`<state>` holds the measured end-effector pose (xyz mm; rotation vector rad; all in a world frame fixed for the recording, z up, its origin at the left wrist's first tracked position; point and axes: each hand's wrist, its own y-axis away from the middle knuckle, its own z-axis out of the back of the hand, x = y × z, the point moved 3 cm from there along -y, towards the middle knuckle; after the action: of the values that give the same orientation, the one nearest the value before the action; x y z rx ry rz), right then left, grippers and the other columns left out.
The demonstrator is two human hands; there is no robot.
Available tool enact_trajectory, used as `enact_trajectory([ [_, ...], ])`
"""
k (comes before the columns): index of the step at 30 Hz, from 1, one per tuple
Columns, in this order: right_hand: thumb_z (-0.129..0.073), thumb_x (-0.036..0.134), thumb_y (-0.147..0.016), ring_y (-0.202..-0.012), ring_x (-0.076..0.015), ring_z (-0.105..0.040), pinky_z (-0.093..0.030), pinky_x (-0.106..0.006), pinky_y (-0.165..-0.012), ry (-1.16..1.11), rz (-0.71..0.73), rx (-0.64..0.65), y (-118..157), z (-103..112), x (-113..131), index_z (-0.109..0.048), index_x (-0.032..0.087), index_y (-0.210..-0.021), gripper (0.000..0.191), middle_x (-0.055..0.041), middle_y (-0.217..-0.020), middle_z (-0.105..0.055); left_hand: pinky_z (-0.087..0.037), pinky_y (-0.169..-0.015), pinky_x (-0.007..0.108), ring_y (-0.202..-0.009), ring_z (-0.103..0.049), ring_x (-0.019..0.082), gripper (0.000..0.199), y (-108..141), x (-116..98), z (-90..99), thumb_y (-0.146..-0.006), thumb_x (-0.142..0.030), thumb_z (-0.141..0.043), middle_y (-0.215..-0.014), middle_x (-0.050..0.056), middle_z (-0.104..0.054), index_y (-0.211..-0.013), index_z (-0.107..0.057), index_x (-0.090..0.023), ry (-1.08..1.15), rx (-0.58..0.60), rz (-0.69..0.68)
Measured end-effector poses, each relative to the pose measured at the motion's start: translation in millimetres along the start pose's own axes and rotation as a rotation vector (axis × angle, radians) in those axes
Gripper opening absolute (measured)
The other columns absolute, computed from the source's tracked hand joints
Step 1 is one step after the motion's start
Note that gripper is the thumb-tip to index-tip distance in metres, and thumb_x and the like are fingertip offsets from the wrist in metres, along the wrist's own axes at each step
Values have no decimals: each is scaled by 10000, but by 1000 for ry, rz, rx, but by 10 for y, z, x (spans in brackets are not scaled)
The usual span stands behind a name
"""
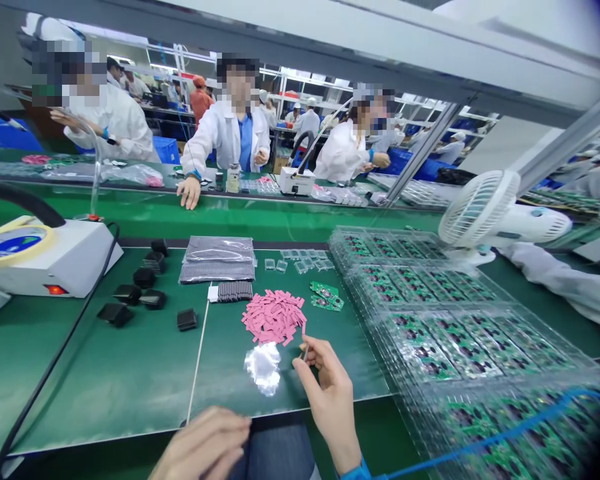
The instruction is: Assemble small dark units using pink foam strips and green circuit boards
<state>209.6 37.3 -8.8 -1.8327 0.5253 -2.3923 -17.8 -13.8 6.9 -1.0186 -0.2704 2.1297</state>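
Observation:
My right hand [327,387] is closed, thumb and forefinger pinching a small thin greyish piece [306,353] that I cannot name for certain. Just beyond those fingertips lies the edge of a heap of pink strips [273,315]. Left of the right hand, a crumpled silvery film [264,368] rests on the green mat. At the table's front edge hovers my left hand [205,443], its fingers loosely stretched, with nothing visible in them. Two small green circuit boards [327,295] lie behind the right hand.
Stacked clear trays of circuit boards [420,343] fill the right side, a white fan [480,213] behind them. Bagged grey strips [217,259], black blocks [127,293] and a white device [75,257] with a black cable stand left. Co-workers [237,133] sit across the bench.

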Motion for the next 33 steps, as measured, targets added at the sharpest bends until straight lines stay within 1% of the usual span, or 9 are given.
enact_trajectory([
  [3, -624, 207, -892, -782, -144, -569, -502, -269, -711, -20, -17, -7, -61, -14, -25, -609, 226, -1123, 232, -21, -921, -559, -570, -850, 303, -995, -680, 212, 175, -196, 159, 146, -926, -178, -570, -1025, 76, -741, -1062, -669, -226, -71, -55, 110],
  [5, -626, 203, -889, -758, -144, -570, -502, -273, -697, 7, -18, 16, -95, -32, -26, -613, 215, -1094, 206, -16, -891, -557, -553, -830, 323, -948, -667, 212, 128, -357, 277, 224, -937, -222, -558, -958, 50, -733, -979, -677, -240, -93, -6, 207],
  [8, -625, 199, -887, -736, -149, -573, -499, -280, -682, 52, -13, 51, -116, -46, -8, -611, 201, -1063, 176, -17, -869, -562, -528, -779, 350, -836, -651, 208, 186, -646, 434, 338, -958, -304, -510, -870, 28, -716, -903, -679, -246, -133, 51, 325],
  [11, -617, 211, -892, -728, -152, -578, -500, -280, -673, 65, -11, 54, -111, -39, 6, -607, 198, -1051, 161, -21, -868, -569, -509, -768, 367, -814, -646, 217, 209, -983, 576, 479, -947, -337, -506, -881, 25, -729, -902, -689, -245, -171, 32, 368],
  [14, -610, 233, -900, -716, -154, -576, -497, -274, -663, 78, -15, 62, -106, -33, -12, -606, 202, -1038, 142, -20, -857, -572, -499, -816, 365, -872, -660, 225, 192, -1293, 721, 667, -928, -316, -517, -934, 39, -745, -924, -685, -222, -157, -34, 378],
  [17, -613, 244, -901, -707, -153, -579, -495, -266, -657, 94, 7, 74, -109, -28, -46, -604, 209, -1035, 140, -19, -851, -579, -498, -805, 334, -871, -662, 217, 200, -1480, 851, 874, -919, -316, -514, -940, 48, -742, -927, -676, -200, -168, -71, 387],
  [22, -642, 270, -886, -674, -155, -582, -498, -257, -634, 130, 52, 74, -125, -3, -123, -618, 209, -1026, 155, -22, -829, -598, -502, -739, 299, -799, -672, 209, 185, -1447, 1004, 1098, -885, -283, -531, -866, 28, -752, -862, -696, -201, -211, -34, 440],
  [28, -680, 318, -858, -647, -170, -593, -511, -272, -611, 148, 99, 79, -146, 15, -196, -647, 197, -1013, 199, -46, -811, -620, -496, -734, 305, -788, -677, 217, 223, -1225, 1058, 1188, -886, -283, -501, -861, 36, -764, -855, -705, -198, -241, -32, 520],
  [33, -685, 368, -848, -634, -177, -599, -517, -281, -605, 154, 98, 59, -157, 5, -157, -664, 200, -989, 220, -49, -795, -633, -496, -744, 314, -789, -666, 221, 230, -1132, 1060, 1251, -882, -292, -495, -856, 40, -754, -851, -702, -197, -225, -35, 537],
])
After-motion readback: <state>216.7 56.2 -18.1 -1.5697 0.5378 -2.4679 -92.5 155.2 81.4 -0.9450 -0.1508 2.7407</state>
